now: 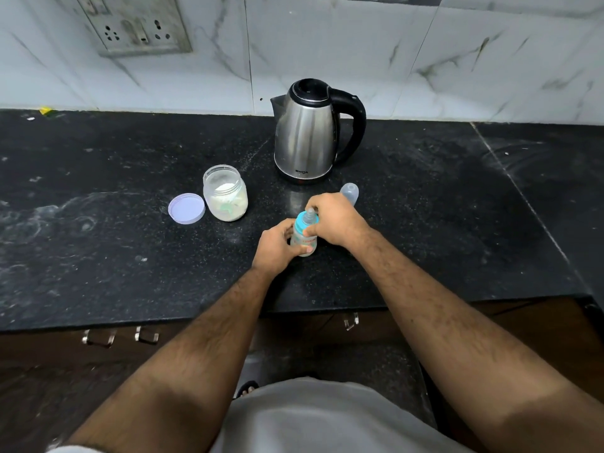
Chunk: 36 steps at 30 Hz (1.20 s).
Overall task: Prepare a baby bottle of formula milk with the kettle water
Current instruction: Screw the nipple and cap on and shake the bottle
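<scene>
A small clear baby bottle (304, 240) with a blue collar and a teat (306, 220) stands on the black counter near its front. My left hand (276, 245) grips the bottle's body from the left. My right hand (333, 220) curls over the top and pinches the blue collar. Behind them stands a steel kettle (305, 135) with a black lid and handle, spout to the left. An open plastic jar (225, 192) of white formula powder stands to the left, a scoop half buried inside.
The jar's lilac lid (186, 209) lies flat just left of the jar. The bottle's clear cap (349, 192) lies behind my right hand. A wall socket panel (137, 26) sits on the marble tiles. The counter's front edge (130, 317) runs above drawers with metal handles.
</scene>
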### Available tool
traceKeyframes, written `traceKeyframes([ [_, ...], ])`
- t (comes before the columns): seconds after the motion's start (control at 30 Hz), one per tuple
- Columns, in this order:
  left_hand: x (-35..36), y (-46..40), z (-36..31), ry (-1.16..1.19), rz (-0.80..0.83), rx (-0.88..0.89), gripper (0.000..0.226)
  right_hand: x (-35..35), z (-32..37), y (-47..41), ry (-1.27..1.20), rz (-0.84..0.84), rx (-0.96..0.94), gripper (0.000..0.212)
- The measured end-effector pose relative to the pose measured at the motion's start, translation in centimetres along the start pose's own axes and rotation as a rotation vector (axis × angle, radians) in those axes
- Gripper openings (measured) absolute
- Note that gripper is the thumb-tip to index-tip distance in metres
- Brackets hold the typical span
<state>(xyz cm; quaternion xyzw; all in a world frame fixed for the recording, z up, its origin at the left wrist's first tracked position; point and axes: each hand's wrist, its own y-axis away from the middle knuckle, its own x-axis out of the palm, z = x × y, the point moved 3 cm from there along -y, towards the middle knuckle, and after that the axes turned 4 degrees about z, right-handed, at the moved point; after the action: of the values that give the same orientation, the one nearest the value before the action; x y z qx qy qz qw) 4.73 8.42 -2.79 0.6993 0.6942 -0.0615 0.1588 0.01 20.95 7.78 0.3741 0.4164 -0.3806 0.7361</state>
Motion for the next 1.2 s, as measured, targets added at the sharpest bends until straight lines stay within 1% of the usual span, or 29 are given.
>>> traceKeyframes([
  [0.13, 0.0, 0.0, 0.0, 0.000, 0.000, -0.005, 0.054, 0.2, 0.3, -0.1, 0.089, -0.001, -0.001, 0.026],
  [0.2, 0.0, -0.1, 0.0, -0.010, 0.004, -0.012, 0.054, -0.1, 0.3, -0.1, 0.112, 0.019, -0.010, 0.029],
  [0.23, 0.0, -0.1, 0.0, -0.008, 0.004, -0.009, 0.055, -0.3, 0.3, -0.1, 0.115, 0.027, -0.018, 0.034],
  [0.3, 0.0, -0.1, 0.0, -0.001, 0.003, -0.004, 0.056, -0.8, -0.1, 0.0, 0.119, 0.049, -0.039, 0.053],
  [0.37, 0.0, -0.1, 0.2, 0.007, 0.002, -0.005, 0.057, -1.2, -0.7, 0.1, 0.055, 0.098, -0.061, 0.072],
  [0.43, 0.0, -0.1, 0.2, 0.004, 0.008, -0.011, 0.058, -1.3, -1.1, 0.0, -0.034, 0.163, -0.090, 0.077],
  [0.47, 0.0, -0.2, 0.2, 0.002, 0.007, -0.012, 0.058, -1.2, -1.2, -0.1, -0.055, 0.193, -0.110, 0.074],
  [0.53, 0.0, -0.2, 0.2, -0.006, 0.008, -0.009, 0.058, -0.9, -1.1, -0.3, -0.081, 0.226, -0.153, 0.058],
  [0.57, 0.0, -0.2, 0.2, -0.013, 0.012, -0.010, 0.058, -0.8, -1.0, -0.2, -0.096, 0.222, -0.165, 0.048],
  [0.63, 0.0, -0.2, 0.1, -0.026, 0.018, -0.013, 0.059, -0.6, -0.9, -0.2, -0.113, 0.194, -0.152, 0.040],
  [0.7, -0.1, -0.3, 0.1, -0.037, 0.016, -0.013, 0.061, -0.6, -0.9, -0.3, -0.087, 0.144, -0.121, 0.038],
  [0.77, -0.1, -0.3, 0.2, -0.048, 0.015, -0.015, 0.059, -0.5, -0.9, -0.2, 0.014, 0.079, -0.060, 0.040],
  [0.87, -0.2, -0.2, 0.0, -0.069, 0.012, -0.008, 0.055, -0.1, -0.6, 0.3, 0.173, 0.002, 0.022, 0.058],
  [0.93, -0.2, -0.1, -0.1, -0.075, 0.007, 0.000, 0.055, -0.1, -0.6, 0.5, 0.197, -0.020, 0.026, 0.066],
  [1.0, -0.2, -0.2, 0.0, -0.059, 0.015, -0.006, 0.056, -0.5, -0.7, 0.4, 0.146, 0.029, -0.010, 0.067],
  [1.07, -0.2, -0.2, 0.1, -0.049, 0.015, -0.010, 0.057, -0.7, -1.1, 0.0, 0.048, 0.151, -0.064, 0.071],
  [1.1, -0.1, -0.2, 0.1, -0.052, 0.014, -0.010, 0.057, -0.6, -1.2, -0.2, 0.006, 0.197, -0.086, 0.071],
  [1.13, -0.2, -0.2, 0.1, -0.057, 0.011, -0.005, 0.057, -0.4, -1.4, -0.4, -0.027, 0.215, -0.104, 0.066],
  [1.2, -0.2, -0.2, 0.0, -0.059, 0.013, -0.002, 0.057, -0.1, -1.7, -0.8, -0.064, 0.164, -0.126, 0.045],
])
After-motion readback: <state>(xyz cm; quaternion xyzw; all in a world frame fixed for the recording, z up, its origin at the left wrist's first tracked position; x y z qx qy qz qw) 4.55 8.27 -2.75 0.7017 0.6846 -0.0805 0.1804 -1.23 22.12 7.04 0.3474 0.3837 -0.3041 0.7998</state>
